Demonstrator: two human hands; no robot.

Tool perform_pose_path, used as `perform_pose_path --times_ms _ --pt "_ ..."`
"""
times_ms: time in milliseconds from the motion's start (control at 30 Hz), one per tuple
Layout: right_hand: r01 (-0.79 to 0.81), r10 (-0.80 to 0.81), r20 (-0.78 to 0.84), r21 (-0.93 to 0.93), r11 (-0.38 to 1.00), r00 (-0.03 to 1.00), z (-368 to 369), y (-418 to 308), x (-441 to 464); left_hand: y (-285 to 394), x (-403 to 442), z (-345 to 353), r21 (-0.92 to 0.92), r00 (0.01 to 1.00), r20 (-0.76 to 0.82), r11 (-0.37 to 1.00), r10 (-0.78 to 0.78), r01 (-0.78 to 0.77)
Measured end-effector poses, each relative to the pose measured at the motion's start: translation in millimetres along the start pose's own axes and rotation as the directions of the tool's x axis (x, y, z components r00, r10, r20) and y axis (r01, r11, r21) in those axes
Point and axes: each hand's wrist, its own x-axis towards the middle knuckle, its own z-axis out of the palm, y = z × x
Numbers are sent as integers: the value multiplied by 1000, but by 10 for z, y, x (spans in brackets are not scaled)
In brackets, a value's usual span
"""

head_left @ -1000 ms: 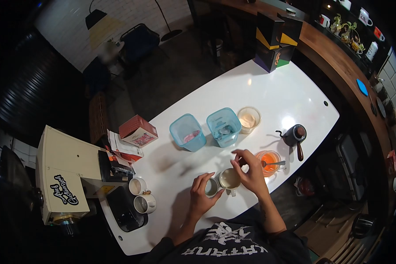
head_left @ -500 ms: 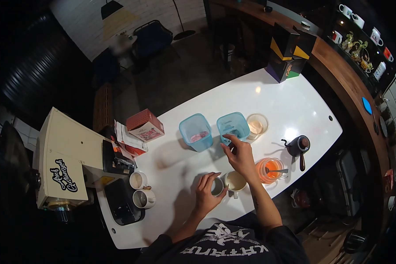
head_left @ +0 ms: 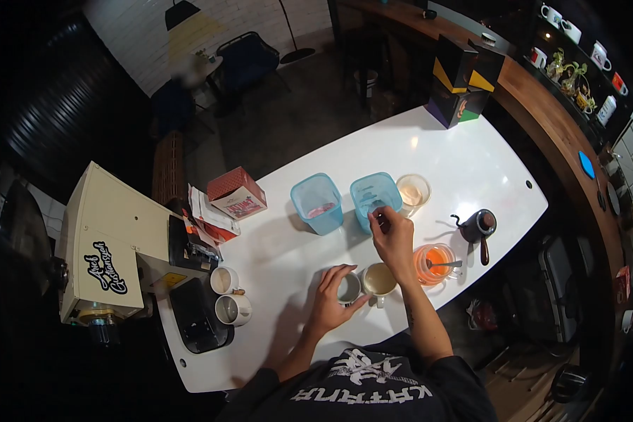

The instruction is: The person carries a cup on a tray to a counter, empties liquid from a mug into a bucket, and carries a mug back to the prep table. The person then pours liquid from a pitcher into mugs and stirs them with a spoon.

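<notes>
Cup (head_left: 348, 287) with a grey-green inside stands upright on the white bench (head_left: 471, 158), grasped by the left hand (head_left: 328, 302), its thumb at the near side and its forefinger curving round the far side; just to its right stands a mug (head_left: 380, 280) of pale, creamy liquid, handle toward the person; the right hand (head_left: 394, 232) reaches past this mug, fingers bent at the near rim of the right-hand blue container (head_left: 364, 204); whether they pinch anything I cannot tell; a second blue container (head_left: 321, 220), with something pink inside, stands to the left, apart from the first; a clear cup (head_left: 415, 193) with pale orange contents sits just right of the right-hand container; nearer the person, a spoon (head_left: 449, 264) rests in a jar (head_left: 430, 273) of orange liquid; a gooseneck kettle (head_left: 480, 224) stands beyond it to the right; two white mugs (head_left: 233, 310) stand at the left beside the grinder (head_left: 119, 232).
</notes>
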Motion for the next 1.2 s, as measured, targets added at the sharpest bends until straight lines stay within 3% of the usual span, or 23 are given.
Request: perform_pose_path --times_ms 100,200,300,433,500,533,600,633,700,867,900,967,1067,1200 --pt "-24 24 18 40 999 1000 -121 -18 -29 -74 20 -117 -132 998 37 990 46 -41" --pt "83 -82 -17 52 995 996 -170 41 -107 -21 173 -284 -102 991 -107 990 82 -93" --pt "48 -49 27 50 998 998 -239 53 -210 29 380 -401 -82 969 -230 991 86 -107" --pt "17 -19 39 37 999 999 -298 105 -373 79 668 -493 -58 971 -214 991 109 -124" --pt "26 -28 48 49 998 998 -337 118 -454 106 810 -481 33 968 -133 977 212 -209" --pt "22 -24 43 47 999 999 -349 131 -482 105 884 -470 29 969 -127 977 214 -212" --pt "22 -22 16 31 999 1000 -359 146 -533 97 1030 -462 244 981 -49 955 188 -170" --pt "17 -18 10 30 999 1000 -370 146 -552 70 1105 -451 241 981 -43 955 191 -175" --pt "3 -4 15 36 999 1000 -395 139 -576 -39 1250 -421 451 992 -13 886 126 -107" --pt "-1 1 10 9 1000 1000 -436 118 -615 -278 1549 -510 578 997 28 815 -69 40" --pt "5 -5 -5 14 1000 1000 -433 123 -608 -359 1580 -524 579 997 29 814 -68 39" --pt "-6 6 4 19 1000 1000 -439 148 -603 -502 1617 -526 291 981 122 950 -153 112" --pt "-35 34 25 48 998 999 -419 197 -602 -499 1520 -431 406 998 31 913 -58 40" --pt "-83 79 55 75 994 995 -381 180 -603 -385 1334 -369 385 1000 -23 923 19 -9"
